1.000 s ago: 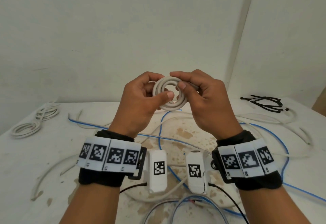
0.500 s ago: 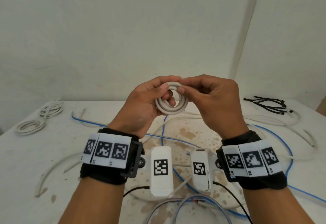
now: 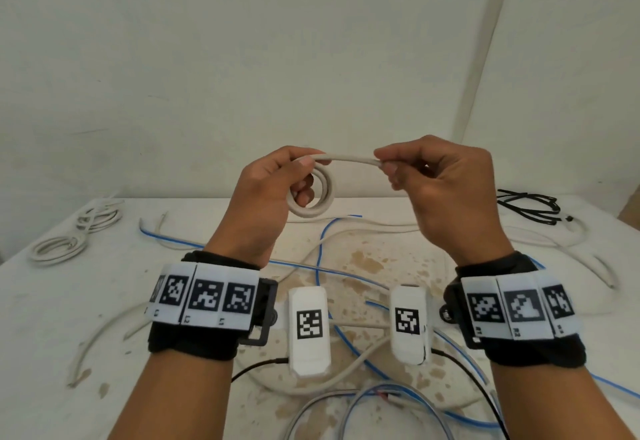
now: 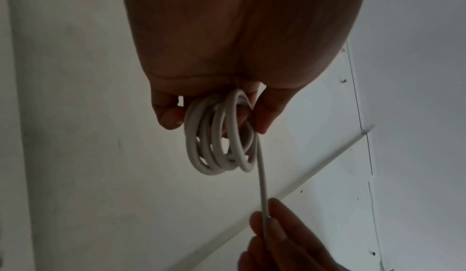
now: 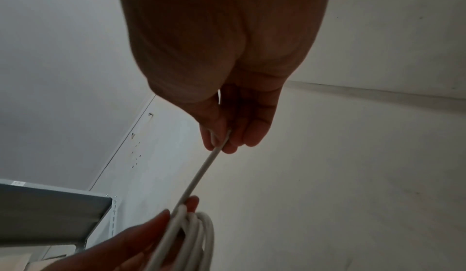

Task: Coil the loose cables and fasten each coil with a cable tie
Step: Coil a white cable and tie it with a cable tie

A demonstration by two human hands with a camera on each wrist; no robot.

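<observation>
Looking through the head view, I see my left hand (image 3: 266, 197) gripping a small white cable coil (image 3: 313, 197) above the desk (image 3: 86, 301), at 12 o'clock; my right hand (image 3: 440, 190) pinches its free end, pulled toward 3 o'clock. Left wrist view: fingers (image 4: 167, 115) curl through the loops. Right wrist view: thumb and fingers (image 5: 254, 133) clamp the cable's tip.

The thick off-white round cable (image 3: 313, 193) is wound into a small tight coil, one straight tail stretched rightward, held above the desk (image 3: 69, 301).
</observation>
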